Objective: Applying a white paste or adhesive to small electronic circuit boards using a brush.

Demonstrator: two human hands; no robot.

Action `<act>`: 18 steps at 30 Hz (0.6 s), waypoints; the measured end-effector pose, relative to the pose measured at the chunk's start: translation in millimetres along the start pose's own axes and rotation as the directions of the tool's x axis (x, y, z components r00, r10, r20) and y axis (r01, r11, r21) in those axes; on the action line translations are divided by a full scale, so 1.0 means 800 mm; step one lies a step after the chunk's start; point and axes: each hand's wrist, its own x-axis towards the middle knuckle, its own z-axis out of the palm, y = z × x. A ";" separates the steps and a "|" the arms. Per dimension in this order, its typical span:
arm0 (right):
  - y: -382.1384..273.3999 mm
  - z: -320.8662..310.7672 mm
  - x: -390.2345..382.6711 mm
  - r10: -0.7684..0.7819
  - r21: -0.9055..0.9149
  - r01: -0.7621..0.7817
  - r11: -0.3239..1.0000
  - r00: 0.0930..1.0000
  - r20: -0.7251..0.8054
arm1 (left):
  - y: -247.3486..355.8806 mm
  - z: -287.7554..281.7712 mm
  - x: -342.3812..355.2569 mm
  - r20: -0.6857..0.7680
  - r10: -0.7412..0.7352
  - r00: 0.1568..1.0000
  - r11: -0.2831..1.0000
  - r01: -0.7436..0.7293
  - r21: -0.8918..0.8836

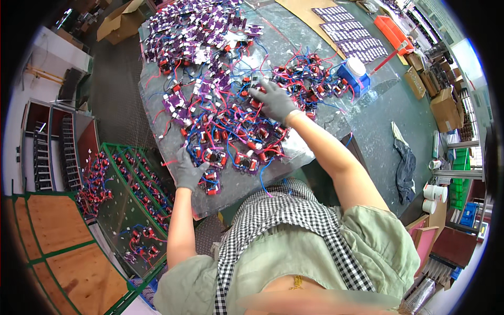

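Observation:
My right hand (pixel 275 101), in a grey glove, reaches over the middle of a heap of wired circuit boards (pixel 244 161). Its fingers are spread at the heap, and nothing shows gripped in them. At the heap's near left edge is my left hand (pixel 188 169), also gloved in grey, with thumb and fingers apart. Just beside its thumb lies a single board (pixel 210 182) with red parts. The boards are purple, with red and black components, white connectors and tangled red and blue wires. Whether the left fingertips touch a board is hard to tell.
Purple boards (pixel 184 34) pile up at the far left of the grey table (pixel 375 123). A blue container with a white lid (pixel 356 76), board panels (pixel 349 34) and a red bin (pixel 392 32) stand right. Green-framed racks (pixel 118 212) with wired boards flank my left.

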 end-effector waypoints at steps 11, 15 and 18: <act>0.084 0.023 -0.024 0.082 0.144 -0.322 0.936 0.596 0.799 | 0.021 -0.008 -0.077 -0.297 -0.514 0.805 0.815 0.566 0.125; 0.132 -0.096 -0.055 -0.083 0.591 -0.150 0.792 0.934 0.347 | 0.146 -0.007 -0.078 -0.646 -0.526 0.553 0.607 0.776 0.171; 0.225 -0.170 -0.090 0.011 0.616 -0.097 0.782 0.990 0.142 | 0.232 0.000 -0.048 -0.656 -0.347 0.670 0.751 0.617 0.234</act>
